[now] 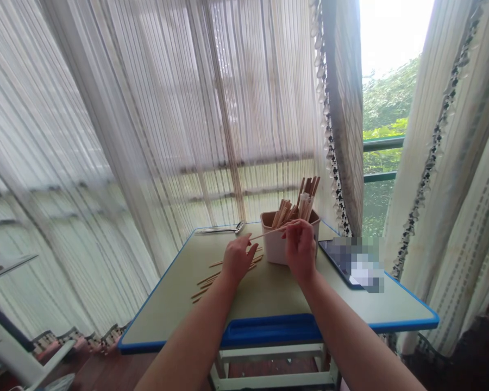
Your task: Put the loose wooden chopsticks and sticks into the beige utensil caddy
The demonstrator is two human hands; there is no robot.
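With the left hand (238, 259) and right hand (300, 248) pinching one stick (268, 232) by its ends before the bin (275, 245), uneven pulling could make it slip and drop among the loose sticks (209, 279) at near left.

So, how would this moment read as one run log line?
left hand, right hand: holding one thin stick | table: loose sticks, metal utensil | box: more sticks standing
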